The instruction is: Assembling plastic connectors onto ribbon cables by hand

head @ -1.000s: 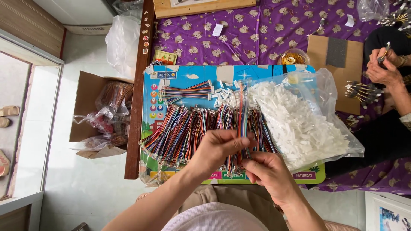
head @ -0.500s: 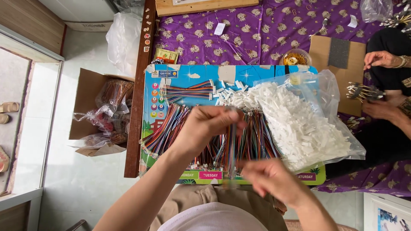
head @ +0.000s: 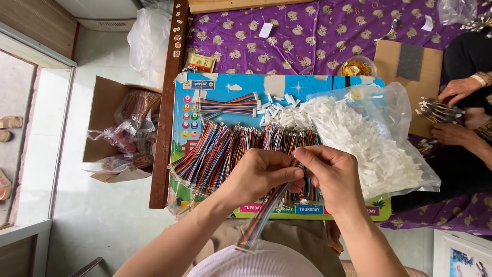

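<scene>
From the head camera, take the bright blue children's board (head: 225,87) across your lap as your landmark. On its right half lies a clear plastic bag (head: 405,133), mouth open towards the board's middle, packed with small white plastic connector housings (head: 369,149); more of them spill loose across the board's upper centre. A wide heap of multicoloured ribbon wires (head: 215,154) fans over the board's middle, and a smaller tidy bundle of the same wires (head: 225,106) sits above that heap, lying left to right. Beyond the board's far edge, on the purple patterned cloth (head: 307,36), stands a small round clear tub (head: 357,65) with yellowish bits inside. Left of the board, past a dark wooden rail (head: 166,102), an open brown cardboard box (head: 105,128) on the floor holds clear bags of reddish-brown wire bundles (head: 136,110).

Over the board's near edge, your left hand (head: 256,177) and right hand (head: 333,177) meet, fingers pressed together, both pinching the top end of one flat multicoloured ribbon cable (head: 264,218). Its long axis runs diagonally: the held end points up towards the board, the free end hangs down and left towards your body.

Right of the board, another person's hands (head: 456,92) hold a bunch of dark wires (head: 435,110).
</scene>
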